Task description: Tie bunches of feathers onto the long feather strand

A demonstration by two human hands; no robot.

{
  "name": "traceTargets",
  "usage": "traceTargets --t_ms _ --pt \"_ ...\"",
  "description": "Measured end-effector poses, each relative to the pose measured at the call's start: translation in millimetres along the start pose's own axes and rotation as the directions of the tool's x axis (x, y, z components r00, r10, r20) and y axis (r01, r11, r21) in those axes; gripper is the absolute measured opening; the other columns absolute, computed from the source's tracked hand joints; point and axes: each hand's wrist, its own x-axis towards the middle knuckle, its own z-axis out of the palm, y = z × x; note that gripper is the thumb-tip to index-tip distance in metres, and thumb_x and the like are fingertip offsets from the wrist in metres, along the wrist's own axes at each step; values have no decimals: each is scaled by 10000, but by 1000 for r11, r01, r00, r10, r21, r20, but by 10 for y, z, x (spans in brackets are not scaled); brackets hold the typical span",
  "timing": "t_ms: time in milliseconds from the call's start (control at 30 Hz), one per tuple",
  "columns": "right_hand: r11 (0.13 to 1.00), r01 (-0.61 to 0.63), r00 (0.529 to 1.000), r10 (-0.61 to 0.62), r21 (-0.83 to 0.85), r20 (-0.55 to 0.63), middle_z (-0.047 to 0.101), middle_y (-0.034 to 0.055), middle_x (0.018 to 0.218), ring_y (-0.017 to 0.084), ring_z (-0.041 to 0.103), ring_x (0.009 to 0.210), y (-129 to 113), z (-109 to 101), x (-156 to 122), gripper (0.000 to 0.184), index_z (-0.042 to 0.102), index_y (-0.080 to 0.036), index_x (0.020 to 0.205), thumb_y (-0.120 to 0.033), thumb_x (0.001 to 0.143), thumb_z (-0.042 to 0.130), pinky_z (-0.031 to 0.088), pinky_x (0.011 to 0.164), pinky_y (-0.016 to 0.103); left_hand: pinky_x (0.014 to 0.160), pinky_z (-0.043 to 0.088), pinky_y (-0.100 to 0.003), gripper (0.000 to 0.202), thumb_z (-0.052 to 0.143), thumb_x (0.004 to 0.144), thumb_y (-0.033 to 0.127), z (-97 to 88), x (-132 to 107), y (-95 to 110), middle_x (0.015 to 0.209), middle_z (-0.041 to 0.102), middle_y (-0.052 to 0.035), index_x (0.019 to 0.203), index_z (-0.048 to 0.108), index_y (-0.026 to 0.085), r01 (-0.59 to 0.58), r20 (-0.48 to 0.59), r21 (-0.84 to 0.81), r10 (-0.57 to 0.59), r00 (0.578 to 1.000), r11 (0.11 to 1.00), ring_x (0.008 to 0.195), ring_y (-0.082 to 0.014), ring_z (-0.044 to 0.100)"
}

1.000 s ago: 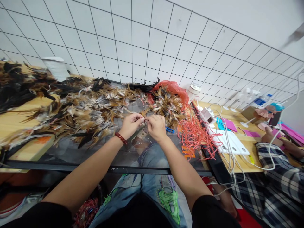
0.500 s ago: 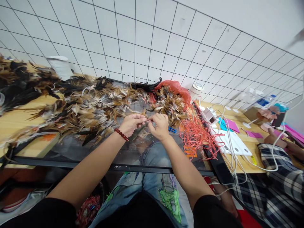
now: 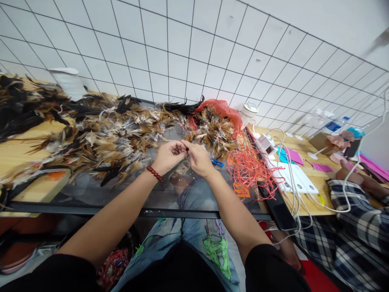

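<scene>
My left hand point(image 3: 169, 156), with a red bead bracelet point(image 3: 154, 173) on the wrist, and my right hand point(image 3: 198, 158) meet fingertip to fingertip over the glass table point(image 3: 127, 194). Both pinch a small thing between them, too small to name; it lies among brown feathers. A long heap of brown, black and white feathers point(image 3: 100, 134) spreads across the table just beyond my hands. A tangle of red strings point(image 3: 251, 168) lies to the right of my right hand, and a blue clip point(image 3: 217, 163) sits beside that hand.
A red plastic bag point(image 3: 223, 111) holds more feathers. A white cup point(image 3: 249, 113), a white roll point(image 3: 68, 83), white cables point(image 3: 291, 174) and pink paper point(image 3: 293, 156) lie around. Another person's plaid sleeve point(image 3: 358, 219) and hand point(image 3: 346, 172) rest at the right. A wire grid point(image 3: 194, 52) backs the table.
My hands have stayed together at the same spot, fingers working slightly. The dark feather that hung below my fingers no longer shows. The view has shifted a little.
</scene>
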Motion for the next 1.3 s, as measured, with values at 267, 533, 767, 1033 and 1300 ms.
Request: traceTargets --t_ms 267,533,767,1033,1300 --pt "989 -106 985 118 100 -125 705 74 1043 183 632 965 -23 119 12 276 587 -184 1143 -195 940 400 414 903 312 721 491 -269 116 615 682 171 24 -75 -16 766 670 -36 781 674 166 -243 -134 349 305 943 905 691 -141 598" --pt "907 -202 963 252 370 -92 722 39 984 153 664 902 -23 120 67 211 664 -204 1014 -225 905 484 481 833 259 771 509 -291 116 618 734 211 -9 -76 -51 823 701 -48 821 691 187 -252 -128 428 334 934 868 755 -166 628" --pt "853 -269 946 322 448 -45 671 -3 757 134 606 718 -15 80 75 162 658 -196 853 -248 862 505 468 731 244 805 500 -317 104 625 751 234 -46 -60 -92 804 716 -54 777 721 209 -293 -76 470 369 926 832 799 -189 643" --pt "914 -237 966 257 329 -19 580 -5 757 131 532 715 -1 69 83 89 508 -202 816 -207 868 436 419 712 237 703 464 -288 83 614 753 237 -84 -29 -87 747 672 -44 709 674 199 -307 -21 490 363 932 816 729 -171 602" --pt "943 -289 939 313 167 -142 564 21 805 154 521 771 61 83 85 135 460 -211 822 -114 838 368 409 743 257 659 480 -306 156 697 668 296 -36 -9 -82 649 610 -21 655 585 187 -7 44 227 -3 999 974 638 -161 579"
